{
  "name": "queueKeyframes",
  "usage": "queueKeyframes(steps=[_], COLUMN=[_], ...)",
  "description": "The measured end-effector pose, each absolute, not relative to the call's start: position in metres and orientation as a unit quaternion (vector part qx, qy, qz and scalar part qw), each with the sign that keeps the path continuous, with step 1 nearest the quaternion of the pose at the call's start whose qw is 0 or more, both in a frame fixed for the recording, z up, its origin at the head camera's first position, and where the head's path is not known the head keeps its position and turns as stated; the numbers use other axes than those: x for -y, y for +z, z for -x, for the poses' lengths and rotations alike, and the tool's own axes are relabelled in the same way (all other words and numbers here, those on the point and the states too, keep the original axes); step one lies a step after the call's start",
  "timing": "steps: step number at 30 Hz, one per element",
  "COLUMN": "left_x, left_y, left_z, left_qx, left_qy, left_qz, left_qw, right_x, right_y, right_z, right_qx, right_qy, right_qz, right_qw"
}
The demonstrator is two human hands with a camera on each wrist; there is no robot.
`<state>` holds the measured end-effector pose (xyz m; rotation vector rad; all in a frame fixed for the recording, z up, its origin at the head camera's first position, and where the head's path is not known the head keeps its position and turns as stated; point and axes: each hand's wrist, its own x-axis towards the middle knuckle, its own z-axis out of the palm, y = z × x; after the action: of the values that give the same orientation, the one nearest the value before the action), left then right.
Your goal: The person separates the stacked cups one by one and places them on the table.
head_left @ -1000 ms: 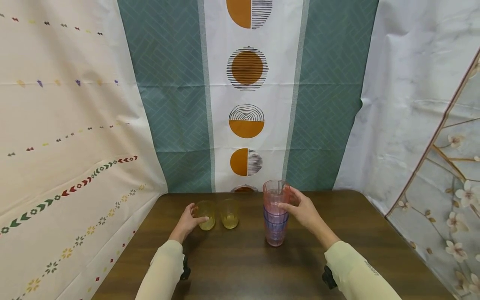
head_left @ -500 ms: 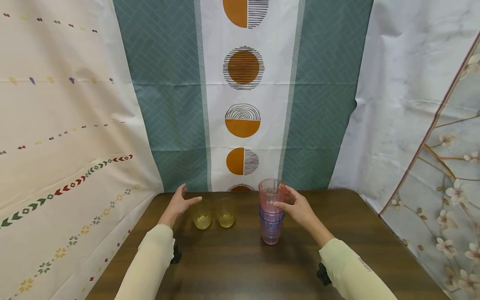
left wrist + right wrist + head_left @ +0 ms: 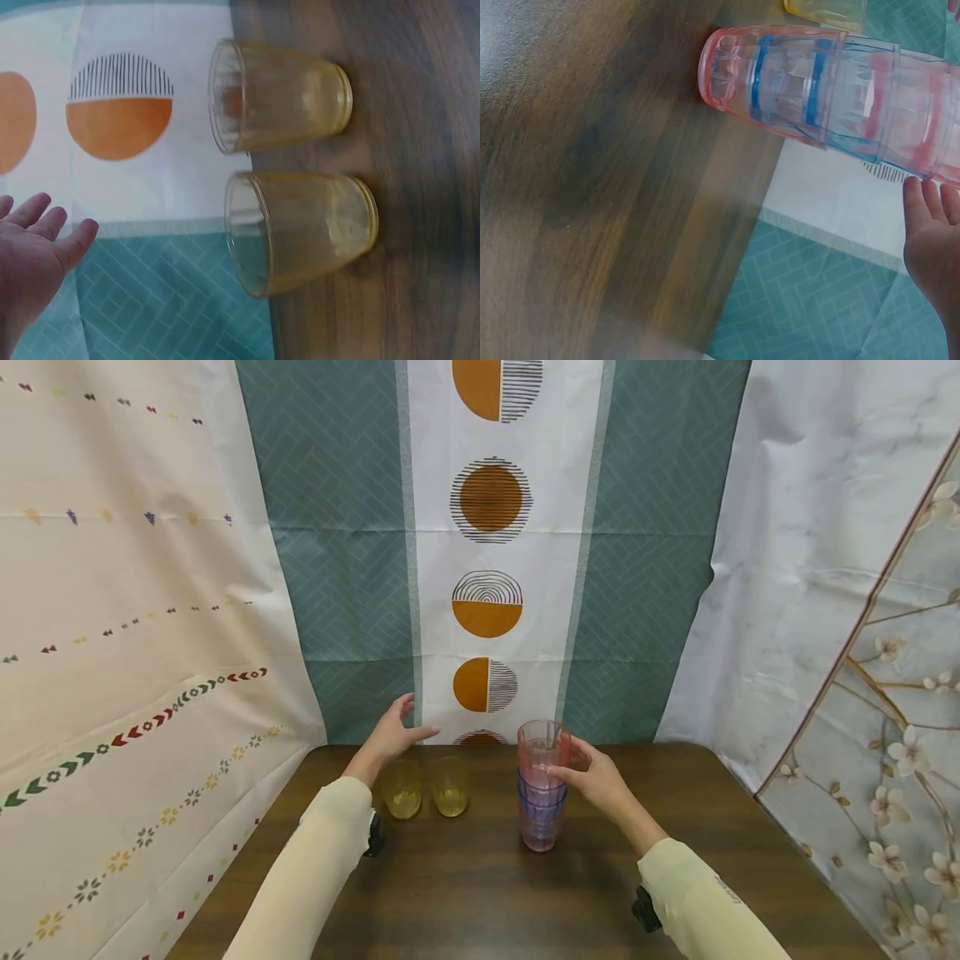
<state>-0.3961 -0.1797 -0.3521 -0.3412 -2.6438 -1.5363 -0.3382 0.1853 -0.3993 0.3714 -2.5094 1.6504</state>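
Observation:
A nested stack of clear pink and blue tumblers (image 3: pixel 540 814) stands upright on the table. My right hand (image 3: pixel 598 779) holds its upper pink part, thumb at the front and fingers along the right side. In the right wrist view several fingertips (image 3: pixel 928 191) touch the tumbler wall. Two yellow tumblers, a left one (image 3: pixel 402 797) and a right one (image 3: pixel 450 795), stand side by side, mouths up. My left hand (image 3: pixel 392 732) is raised above and behind the left one, fingers spread, holding nothing. The left wrist view shows it (image 3: pixel 34 259) apart from both tumblers.
The brown wooden table (image 3: pixel 465 893) runs back to a teal and white patterned curtain (image 3: pixel 491 643). A cream cloth (image 3: pixel 165 760) hangs along the left side, and a floral cloth (image 3: pixel 885 760) along the right.
My left hand has let go of the left yellow tumbler, lifted off it and moved up, then to the right. The right hand stays at the stack, and the tumblers stay in place.

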Motion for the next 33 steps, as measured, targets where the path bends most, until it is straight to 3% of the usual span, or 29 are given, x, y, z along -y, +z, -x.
queueKeyframes(steps=[33], left_x=[0.092], left_y=[-0.346], left_z=[0.383], left_qx=[0.824], left_qy=[-0.527], left_qz=[0.206], left_qw=[-0.024], right_x=[-0.181], right_y=[-0.420], right_z=[0.342], right_qx=[0.837], right_qy=[0.531], right_qz=[-0.124], right_qw=[0.050])
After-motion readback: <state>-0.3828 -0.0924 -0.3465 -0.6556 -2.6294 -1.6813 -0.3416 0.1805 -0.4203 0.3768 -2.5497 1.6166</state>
